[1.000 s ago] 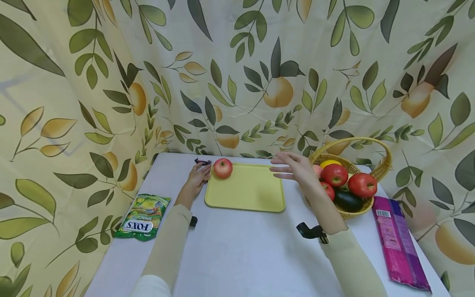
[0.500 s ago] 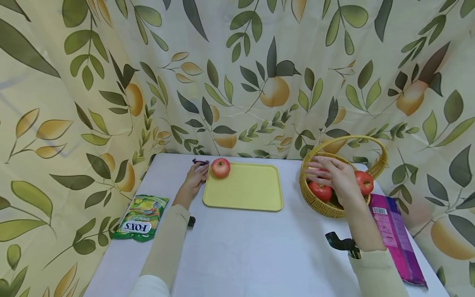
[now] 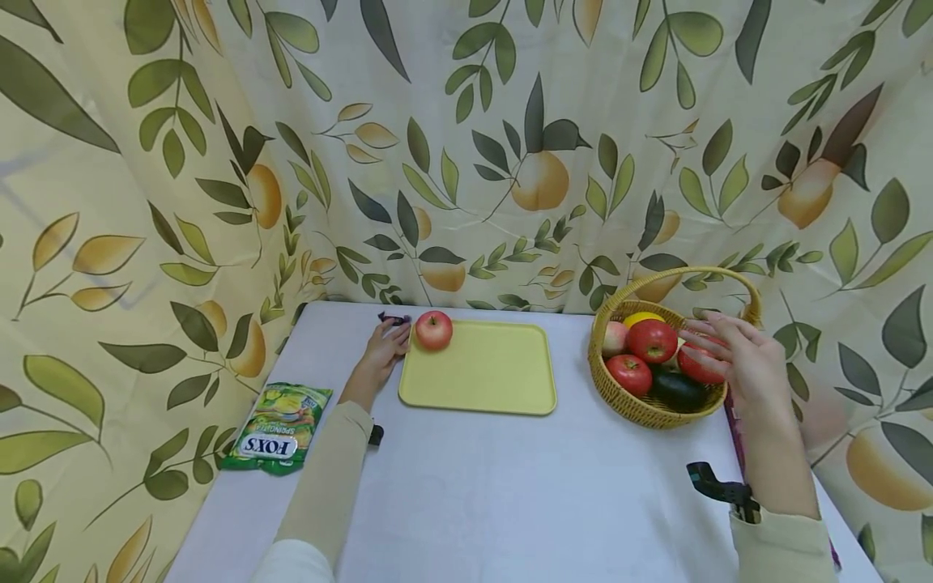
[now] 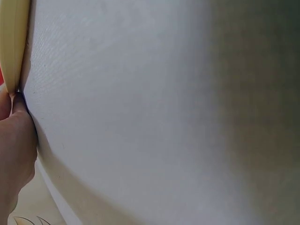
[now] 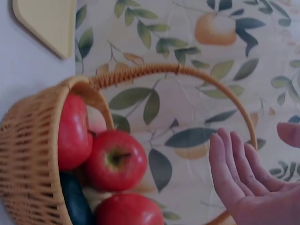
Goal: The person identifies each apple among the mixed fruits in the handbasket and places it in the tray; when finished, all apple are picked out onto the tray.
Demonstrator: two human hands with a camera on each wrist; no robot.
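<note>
My left hand (image 3: 384, 352) is at the left edge of the yellow tray (image 3: 481, 372); in the left wrist view its thumb and a finger pinch the tray's rim. A red apple (image 3: 433, 330) sits in the tray's far left corner. My right hand (image 3: 754, 368), holding nothing, is at the right side of the wicker basket (image 3: 619, 405), its fingers extended in front of a red apple (image 3: 700, 363). Also in the basket are more red apples (image 5: 116, 160), a dark, smooth, eggplant-like item (image 3: 678, 390), a pale pinkish fruit (image 3: 615, 336) and a yellow one (image 3: 643, 318).
A green Fox's candy bag (image 3: 279, 427) lies at the left of the white table (image 3: 474, 494). Beyond my left fingers is a small dark wrapped piece (image 3: 394, 319). My right forearm mostly hides a pink-purple packet (image 3: 734, 429). A patterned curtain (image 3: 452, 146) hangs behind.
My right hand has moved rightward from beside the tray, across the basket, to its right side, uncovering the fruit. My left hand stays at the tray's edge; tray and apple have not visibly moved.
</note>
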